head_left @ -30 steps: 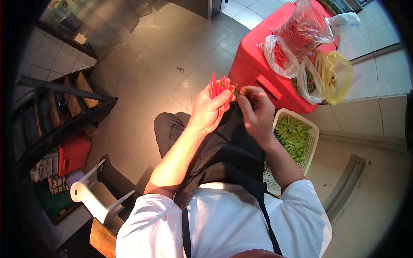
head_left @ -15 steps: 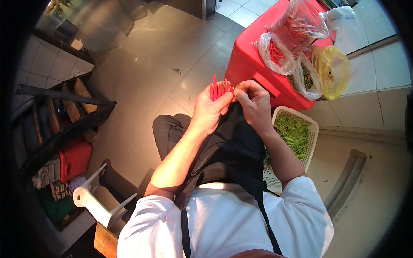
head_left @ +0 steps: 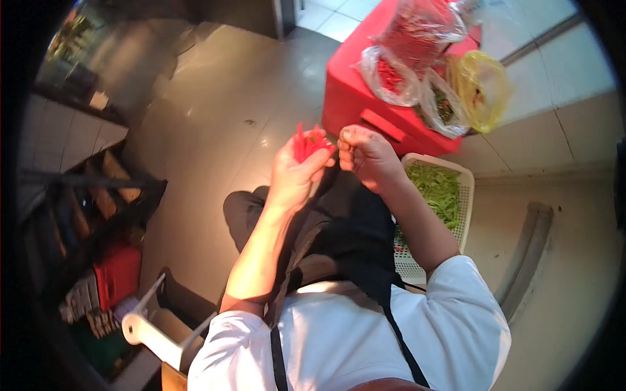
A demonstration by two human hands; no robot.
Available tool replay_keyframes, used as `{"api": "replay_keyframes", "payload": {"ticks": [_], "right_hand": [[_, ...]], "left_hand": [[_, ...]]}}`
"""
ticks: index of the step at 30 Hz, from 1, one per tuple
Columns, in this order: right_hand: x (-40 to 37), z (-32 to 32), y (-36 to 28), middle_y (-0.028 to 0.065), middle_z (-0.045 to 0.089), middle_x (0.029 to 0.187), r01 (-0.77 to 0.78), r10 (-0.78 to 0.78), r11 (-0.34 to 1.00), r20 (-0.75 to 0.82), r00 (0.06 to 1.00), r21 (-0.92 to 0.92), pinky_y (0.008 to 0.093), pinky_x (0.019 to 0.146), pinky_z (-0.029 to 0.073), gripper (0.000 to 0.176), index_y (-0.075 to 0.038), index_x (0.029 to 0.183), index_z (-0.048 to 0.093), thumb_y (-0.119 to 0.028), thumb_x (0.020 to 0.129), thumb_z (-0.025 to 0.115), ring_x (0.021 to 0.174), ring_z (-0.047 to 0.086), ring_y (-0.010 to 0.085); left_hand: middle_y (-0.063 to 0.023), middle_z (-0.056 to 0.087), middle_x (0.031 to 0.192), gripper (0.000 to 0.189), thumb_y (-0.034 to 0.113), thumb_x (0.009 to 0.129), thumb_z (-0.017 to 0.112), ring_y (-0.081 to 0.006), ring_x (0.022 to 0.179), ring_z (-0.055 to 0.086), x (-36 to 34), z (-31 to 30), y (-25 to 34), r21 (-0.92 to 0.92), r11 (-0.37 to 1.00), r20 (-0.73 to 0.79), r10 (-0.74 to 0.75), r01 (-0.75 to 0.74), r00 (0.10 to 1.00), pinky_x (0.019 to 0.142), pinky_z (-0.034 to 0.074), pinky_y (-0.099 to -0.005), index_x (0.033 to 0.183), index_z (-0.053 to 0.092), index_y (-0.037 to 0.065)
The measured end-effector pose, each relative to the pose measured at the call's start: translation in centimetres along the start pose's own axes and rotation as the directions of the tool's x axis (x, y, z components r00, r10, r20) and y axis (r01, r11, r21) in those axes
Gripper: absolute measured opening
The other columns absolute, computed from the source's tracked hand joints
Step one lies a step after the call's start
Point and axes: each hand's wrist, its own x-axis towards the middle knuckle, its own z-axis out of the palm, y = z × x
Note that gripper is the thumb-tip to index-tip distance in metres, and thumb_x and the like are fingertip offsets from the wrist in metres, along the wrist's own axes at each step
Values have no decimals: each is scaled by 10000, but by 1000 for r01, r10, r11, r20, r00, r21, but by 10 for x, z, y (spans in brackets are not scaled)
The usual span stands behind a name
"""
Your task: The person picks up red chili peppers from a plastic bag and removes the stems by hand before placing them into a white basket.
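Observation:
In the head view, my left hand (head_left: 293, 174) is closed round a small bunch of red chili peppers (head_left: 304, 144), their tips sticking up past the fingers. Slight blur softens the peppers. My right hand (head_left: 370, 160) is just to the right, a small gap from the bunch. Its fingers are curled in with thumb and forefinger pinched together; whatever may be between them is too small to make out. Both hands are above my dark apron (head_left: 339, 225).
On a red cooler box (head_left: 352, 85) at upper right lie a bag of red chilies (head_left: 391, 77), a bag of green ones (head_left: 445, 107) and a yellow bag (head_left: 482, 91). A white basket (head_left: 466, 195) of green peppers (head_left: 433, 192) sits right of my legs. A white chair (head_left: 153, 339) is lower left.
My right hand has drawn away from the chili peppers, where it was pinching at one beside my left hand. The view has shifted a little, moving the surroundings within it.

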Motion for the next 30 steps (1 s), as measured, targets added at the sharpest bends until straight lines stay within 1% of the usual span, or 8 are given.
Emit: {"api": "replay_keyframes", "payload": {"ticks": [4, 7, 10, 11, 14, 17, 22, 30], "right_hand": [[10, -67, -42, -19, 560, 706, 386, -613, 705, -237, 754, -595, 224, 592, 412, 90, -38, 898, 632, -115, 859, 659, 624, 487, 66], [12, -133, -91, 85, 672, 749, 49, -877, 242, -196, 439, -969, 299, 617, 494, 133, -8, 881, 653, -126, 830, 687, 674, 633, 133], [23, -210, -112, 211, 678, 982, -213, -839, -107, -27, 544, -971, 418, 762, 511, 240, -17, 1048, 664, -147, 872, 565, 891, 651, 388], [18, -190, -111, 191, 693, 923, -232, -867, -73, -54, 495, -970, 385, 753, 515, 259, -12, 1085, 656, -144, 871, 595, 858, 676, 314], [-5, -106, -91, 108, 674, 895, 188, -690, 321, -93, 718, -928, 294, 725, 508, 310, -7, 1166, 622, -118, 876, 636, 795, 637, 167], [-23, -29, -45, 76, 644, 1001, 458, -454, 584, 198, 869, -670, 260, 706, 497, 386, -12, 1228, 587, -37, 851, 665, 790, 606, 130], [-17, 1, -19, 69, 629, 988, 612, -411, 257, 489, 769, -748, 269, 727, 511, 309, -20, 1114, 645, 32, 812, 675, 824, 629, 131], [-13, 2, -17, 53, 649, 917, 352, -198, 717, 309, 930, -602, 231, 686, 496, 109, 19, 958, 647, 23, 850, 637, 792, 620, 100]], "left_hand": [[-91, 609, 944, 353, 27, 896, 646, -114, 666, 586, 0, -9, -4, -59, 998, 67, -23, 26, 998, 486, 394, -175, 1218, 508, -14], [-88, 609, 952, 367, 51, 894, 662, -115, 682, 586, 2, -7, -5, -77, 996, 55, -43, 47, 998, 496, 398, -176, 1221, 507, -14], [-87, 608, 961, 365, 62, 893, 668, -119, 708, 592, 2, 2, 0, -68, 993, 61, -90, 94, 994, 502, 403, -182, 1214, 511, -10], [-82, 633, 964, 331, 38, 882, 670, -135, 734, 615, 6, 0, -5, -128, 988, 87, -76, 87, 993, 508, 407, -184, 1176, 525, -2], [-76, 636, 960, 310, 36, 879, 671, -127, 732, 615, 7, 3, -8, -86, 993, 91, -75, 83, 993, 521, 415, -182, 1157, 538, 1], [-71, 639, 944, 304, 43, 878, 675, -116, 714, 607, 9, 7, -10, -30, 997, 103, -69, 72, 992, 531, 422, -185, 1150, 544, 3], [-63, 645, 906, 301, 65, 886, 676, -103, 685, 592, 7, -1, -8, 10, 998, 166, -62, 62, 984, 538, 432, -193, 1155, 551, 11], [-71, 643, 924, 300, 218, 949, 622, -124, 740, 603, 3, -9, -9, -187, 953, 180, -206, 239, 962, 562, 432, -199, 1176, 556, 34]]}}
